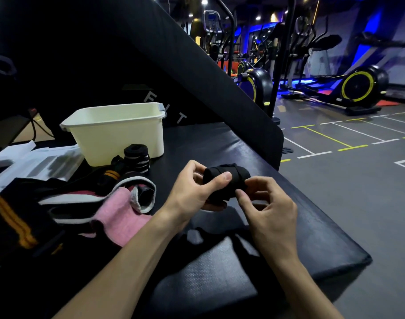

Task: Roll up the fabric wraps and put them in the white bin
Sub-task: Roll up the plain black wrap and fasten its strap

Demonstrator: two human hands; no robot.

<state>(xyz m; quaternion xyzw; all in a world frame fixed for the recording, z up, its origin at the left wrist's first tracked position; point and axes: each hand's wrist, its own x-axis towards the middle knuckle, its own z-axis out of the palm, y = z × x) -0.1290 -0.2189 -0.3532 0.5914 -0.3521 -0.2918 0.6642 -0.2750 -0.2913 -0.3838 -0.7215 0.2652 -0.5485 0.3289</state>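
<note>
Both forearms reach in from six o'clock. At centre frame the left hand [192, 192] clamps a black roll [224, 183] while the right hand [268, 203] pinches its loose end. It looks soft, light and springy, best held around its middle. White bin [118, 134] sits at ten o'clock, loose wraps [100, 203] at nine.
</note>
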